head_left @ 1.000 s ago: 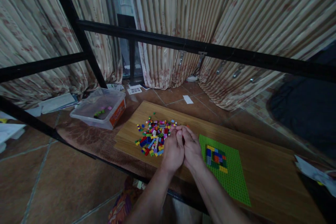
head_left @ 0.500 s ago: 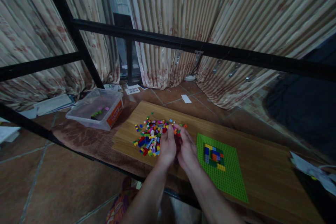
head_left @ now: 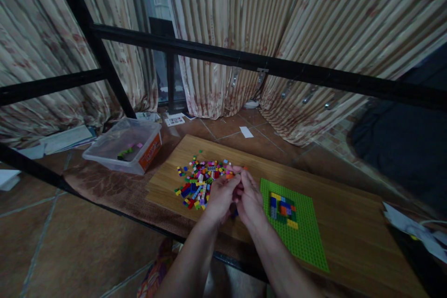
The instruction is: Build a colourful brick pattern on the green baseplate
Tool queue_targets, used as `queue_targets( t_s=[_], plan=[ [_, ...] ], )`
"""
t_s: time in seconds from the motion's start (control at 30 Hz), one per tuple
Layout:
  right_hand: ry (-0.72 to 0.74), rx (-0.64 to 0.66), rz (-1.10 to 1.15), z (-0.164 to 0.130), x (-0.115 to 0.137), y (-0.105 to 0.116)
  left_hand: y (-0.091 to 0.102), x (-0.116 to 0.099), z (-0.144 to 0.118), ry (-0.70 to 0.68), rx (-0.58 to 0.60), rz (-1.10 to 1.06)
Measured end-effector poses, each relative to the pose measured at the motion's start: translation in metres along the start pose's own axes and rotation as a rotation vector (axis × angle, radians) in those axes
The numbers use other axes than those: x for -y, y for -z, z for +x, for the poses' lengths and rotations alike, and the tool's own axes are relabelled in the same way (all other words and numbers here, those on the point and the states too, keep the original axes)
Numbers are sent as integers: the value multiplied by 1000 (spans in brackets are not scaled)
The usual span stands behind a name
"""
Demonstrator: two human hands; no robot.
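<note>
My left hand [head_left: 223, 195] and my right hand [head_left: 250, 195] meet over the wooden board, their fingertips pressed together and curled. Whatever lies between the fingers is too small and shaded to name. Just left of them spreads a loose heap of coloured toy bricks [head_left: 199, 181], partly covered by my left hand. To the right of my right hand lies a green baseplate [head_left: 307, 242]. Fixed on it is a squarish group of bricks [head_left: 284, 209] in blue, yellow, orange, red and dark green.
The wooden board [head_left: 349, 223] rests on a brown cloth [head_left: 115, 191]. A clear plastic box [head_left: 122, 163] with a few green and pink pieces stands at the left. Black metal rails [head_left: 209, 49] cross in front of patterned curtains [head_left: 307, 14]. Papers [head_left: 412, 223] lie at the right end.
My hands have drawn closer, their fingertips now touching over the board where a gap showed between them before. The view has shifted slightly; bricks and baseplate otherwise look the same.
</note>
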State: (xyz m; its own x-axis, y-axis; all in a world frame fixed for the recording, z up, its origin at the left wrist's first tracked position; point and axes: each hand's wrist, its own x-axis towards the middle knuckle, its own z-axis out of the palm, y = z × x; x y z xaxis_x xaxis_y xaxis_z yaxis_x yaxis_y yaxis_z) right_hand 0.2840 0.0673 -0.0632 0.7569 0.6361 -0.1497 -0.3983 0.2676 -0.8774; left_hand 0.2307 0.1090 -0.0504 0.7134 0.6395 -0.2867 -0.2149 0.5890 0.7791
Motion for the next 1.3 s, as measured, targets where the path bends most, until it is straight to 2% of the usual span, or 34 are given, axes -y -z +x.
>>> queue_targets(
  t_s=[0.17,0.3,0.5,0.7,0.8,0.9,1.0,1.1,1.2,1.3],
  plan=[
    [-18,2,-17,-3,-2,1,3,4,5,-7,-11,27],
    [-14,-21,-30,-3,-8,0,5,10,7,18,-102,22],
    [94,-65,-43,4,-19,-5,6,18,11,-95,-233,51],
    [-36,-78,-16,11,-20,-1,9,15,12,-37,-255,152],
    [-41,-50,-32,22,-19,5,18,12,17,-58,-297,259],
    [25,23,-249,39,-17,9,29,8,20,-144,-345,514],
    [181,86,-606,53,-16,10,35,2,21,-226,-384,828],
    [315,181,-862,60,-16,8,36,-2,21,-258,-426,1043],
    [350,248,-949,60,-17,7,35,-4,21,-245,-434,1165],
    [344,293,-970,58,-16,8,36,-5,21,-229,-436,1196]
  ],
)
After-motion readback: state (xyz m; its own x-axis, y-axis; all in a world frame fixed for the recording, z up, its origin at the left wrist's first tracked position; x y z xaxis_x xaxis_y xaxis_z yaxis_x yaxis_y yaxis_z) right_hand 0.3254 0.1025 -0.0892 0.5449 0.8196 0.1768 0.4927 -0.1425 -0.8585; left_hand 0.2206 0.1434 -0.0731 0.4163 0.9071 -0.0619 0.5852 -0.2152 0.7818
